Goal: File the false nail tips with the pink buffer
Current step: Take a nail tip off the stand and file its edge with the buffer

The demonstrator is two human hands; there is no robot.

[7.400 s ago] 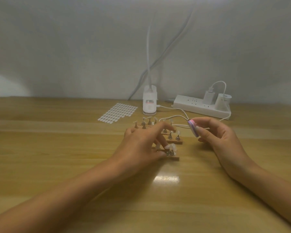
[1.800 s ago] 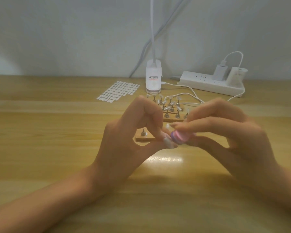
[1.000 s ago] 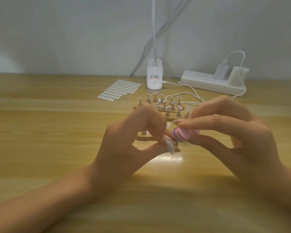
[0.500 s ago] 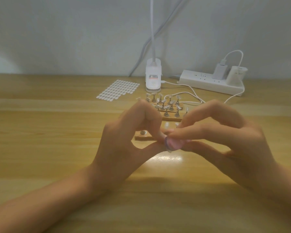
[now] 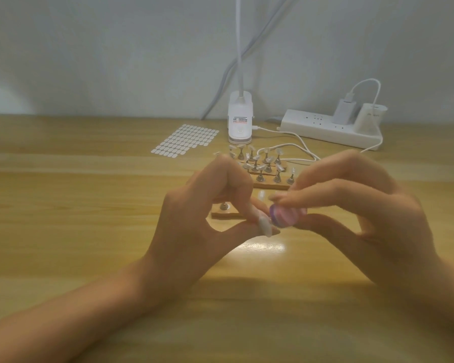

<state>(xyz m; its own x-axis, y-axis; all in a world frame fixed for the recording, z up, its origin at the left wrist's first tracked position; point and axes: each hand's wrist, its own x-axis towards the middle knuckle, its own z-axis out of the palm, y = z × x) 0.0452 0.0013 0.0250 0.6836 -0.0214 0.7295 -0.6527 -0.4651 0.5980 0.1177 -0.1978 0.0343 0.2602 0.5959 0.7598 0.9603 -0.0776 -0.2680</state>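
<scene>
Wood table (image 5: 63,231) fills the lower view, and above it the left hand (image 5: 194,226) curls thumb and forefinger into a pinch on a pale false nail tip (image 5: 264,226). The right hand (image 5: 364,218), fingers bent, grips the pink buffer (image 5: 286,215) between thumb and forefingers, its blurred end right at that tip. Behind the hands lie a white power strip (image 5: 325,128), a sheet of white stickers (image 5: 186,138), a clip lamp base (image 5: 240,119) and rows of nail tips on small stands (image 5: 262,166).
</scene>
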